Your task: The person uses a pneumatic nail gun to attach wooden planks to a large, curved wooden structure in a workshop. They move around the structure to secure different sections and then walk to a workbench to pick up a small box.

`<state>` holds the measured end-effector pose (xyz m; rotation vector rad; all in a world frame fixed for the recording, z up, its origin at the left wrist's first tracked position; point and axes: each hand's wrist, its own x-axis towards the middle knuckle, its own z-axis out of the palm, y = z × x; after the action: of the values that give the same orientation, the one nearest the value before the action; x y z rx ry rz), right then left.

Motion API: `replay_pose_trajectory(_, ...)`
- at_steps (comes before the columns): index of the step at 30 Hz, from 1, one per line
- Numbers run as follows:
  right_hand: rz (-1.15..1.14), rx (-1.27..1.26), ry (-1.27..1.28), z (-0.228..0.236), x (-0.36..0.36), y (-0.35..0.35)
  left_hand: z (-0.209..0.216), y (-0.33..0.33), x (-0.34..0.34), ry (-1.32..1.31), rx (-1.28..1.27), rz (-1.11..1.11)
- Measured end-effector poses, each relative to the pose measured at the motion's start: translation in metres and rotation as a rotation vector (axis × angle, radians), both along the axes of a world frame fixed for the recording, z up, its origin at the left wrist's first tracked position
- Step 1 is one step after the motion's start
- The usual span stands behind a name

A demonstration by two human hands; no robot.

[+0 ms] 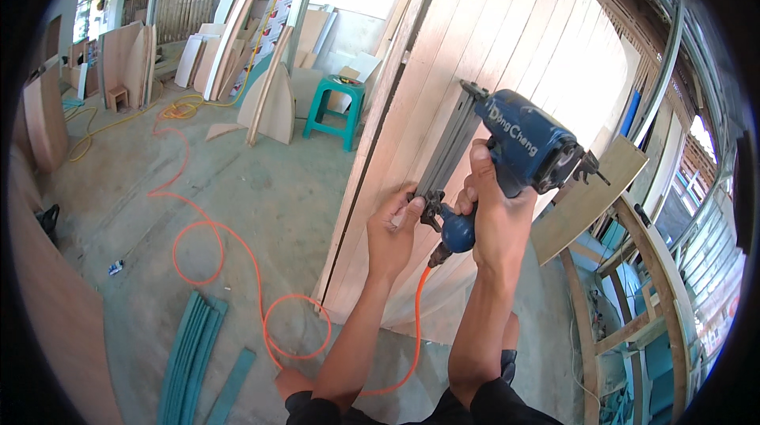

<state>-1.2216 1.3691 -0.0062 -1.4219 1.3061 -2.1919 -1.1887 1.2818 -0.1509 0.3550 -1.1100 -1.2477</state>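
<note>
A blue pneumatic nail gun [526, 138] is tilted in front of me over a pale wooden plank panel [507, 5]. My right hand [500, 215] is closed around its handle, thumb up along the side. My left hand [392, 231] pinches the rear end of the long grey magazine [453, 144], near the latch. The tool's nose points away toward the panel; whether it touches the wood I cannot tell. An orange air hose [418, 298] runs from the fitting under the handle down to the floor. Nails inside the magazine are hidden.
The hose loops over the concrete floor [158, 235] at left. Teal strips [188, 354] lie near my feet. A green stool [336, 108] stands beyond the panel's left edge. Boards [123, 65] lean at the back left; a curved wooden frame [625, 330] stands at right.
</note>
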Motion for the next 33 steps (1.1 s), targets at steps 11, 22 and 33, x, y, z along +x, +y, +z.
replay_pose_trajectory(11,0.011,0.017,0.013,0.003,0.009,-0.013,0.005,-0.009,0.013,0.128,0.045,-0.016)
replay_pose_trajectory(22,-0.065,0.046,-0.017,0.005,0.019,-0.013,0.005,-0.011,0.019,0.001,-0.047,0.047)
replay_pose_trajectory(33,0.058,0.234,-0.085,-0.082,-0.074,0.087,-0.1,0.038,0.033,-0.626,-0.462,0.066)
